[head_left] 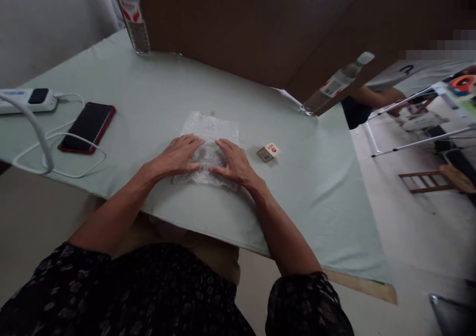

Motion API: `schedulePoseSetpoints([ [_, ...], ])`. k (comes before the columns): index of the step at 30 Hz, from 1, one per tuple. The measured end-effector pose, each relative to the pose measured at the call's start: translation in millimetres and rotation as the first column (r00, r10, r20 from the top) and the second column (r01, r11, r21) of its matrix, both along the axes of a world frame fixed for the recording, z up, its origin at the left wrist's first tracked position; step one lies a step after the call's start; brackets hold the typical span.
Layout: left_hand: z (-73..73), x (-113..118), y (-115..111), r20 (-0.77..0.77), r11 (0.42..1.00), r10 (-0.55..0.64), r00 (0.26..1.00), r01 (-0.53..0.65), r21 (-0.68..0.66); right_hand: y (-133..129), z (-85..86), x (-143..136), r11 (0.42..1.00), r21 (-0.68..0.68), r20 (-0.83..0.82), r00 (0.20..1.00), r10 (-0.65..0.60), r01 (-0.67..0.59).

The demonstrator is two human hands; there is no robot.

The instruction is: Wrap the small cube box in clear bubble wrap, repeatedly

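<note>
A sheet of clear bubble wrap point(210, 125) lies flat on the table in front of me. On its left side rests my left hand point(178, 155), fingers stretched out and thumb apart. My right hand point(235, 163) lies on the right side of the sheet in the same way, its fingers spread. The two hands face each other with a small gap between the fingertips, where the wrap shows. A small box point(268, 152) with a pale top and a red mark sits to the right of my right hand, apart from it.
A phone point(87, 128) with a red edge lies at the left among a white cable point(74, 176), near a white power strip point(26, 100). Two plastic bottles point(136, 24) point(336, 85) stand against a brown board point(230, 28) at the back. Another person's arm point(381, 98) shows at the right.
</note>
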State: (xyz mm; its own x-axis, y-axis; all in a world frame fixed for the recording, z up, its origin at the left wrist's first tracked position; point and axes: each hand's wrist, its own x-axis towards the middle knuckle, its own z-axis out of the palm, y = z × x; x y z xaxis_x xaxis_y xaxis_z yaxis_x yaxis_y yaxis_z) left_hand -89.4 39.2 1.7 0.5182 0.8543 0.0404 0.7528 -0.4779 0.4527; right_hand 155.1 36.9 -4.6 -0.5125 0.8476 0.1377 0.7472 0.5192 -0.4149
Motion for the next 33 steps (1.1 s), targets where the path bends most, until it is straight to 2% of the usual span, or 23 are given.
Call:
schedulePoseSetpoints([
  [3,-8.8,-5.9,2.8,0.011,0.998,-0.010,1.000,0.011,-0.058,1.8,-7.2,7.8,0.995,-0.092,0.068,0.997,0.040,-0.033],
  [9,-18.8,-13.6,2.0,0.017,0.997,-0.053,0.998,0.054,-0.058,-6.5,-10.2,31.7,0.992,-0.127,0.073,0.997,0.033,-0.024],
  [12,-17.5,-13.6,1.6,0.028,0.997,-0.060,0.998,0.061,-0.050,-8.0,-7.5,33.4,0.994,-0.102,0.043,0.999,0.030,-0.026],
  [14,-15.9,-13.7,0.9,0.039,0.997,-0.058,0.998,0.060,-0.050,-7.0,-2.7,39.3,1.000,-0.018,-0.028,1.000,-0.014,0.013],
  [16,-14.1,-14.1,0.2,0.037,0.997,-0.059,0.998,0.061,-0.054,-4.0,3.1,52.8,0.980,0.128,-0.133,0.982,-0.136,0.153],
  [17,-13.2,-14.3,-0.1,0.031,0.997,-0.056,0.998,0.058,-0.056,-1.8,5.4,62.2,0.945,0.202,-0.187,0.957,-0.220,0.257],
  [19,-11.7,-14.3,-0.5,0.020,0.997,-0.047,0.999,0.048,-0.055,3.2,6.7,83.1,0.832,0.296,-0.256,0.878,-0.404,0.469],
  [21,-10.7,-13.6,-0.7,0.012,0.998,-0.030,0.999,0.030,-0.047,7.0,3.1,101.7,0.755,0.259,-0.241,0.798,-0.553,0.602],
  [23,-10.1,-12.2,-1.1,0.005,0.999,-0.014,1.000,0.014,-0.040,8.0,-1.9,111.7,0.736,0.128,-0.187,0.745,-0.640,0.665],
  [25,-9.7,-10.8,-2.0,0.000,0.999,-0.011,1.000,0.011,-0.038,6.2,-3.1,109.7,0.745,0.027,-0.183,0.736,-0.651,0.666],
  [27,-9.3,-9.9,-3.0,-0.002,0.999,-0.021,1.000,0.021,-0.036,3.1,2.6,95.2,0.791,0.015,-0.257,0.767,-0.588,0.612],
  [30,-8.7,-9.7,-4.1,0.003,0.999,-0.037,0.999,0.037,-0.036,0.9,18.5,56.6,0.896,0.051,-0.375,0.840,-0.392,0.441],
  [33,-9.4,-9.8,-3.9,0.016,0.999,-0.042,0.999,0.043,-0.031,6.4,24.7,14.9,0.966,0.080,-0.406,0.893,-0.195,0.247],
])
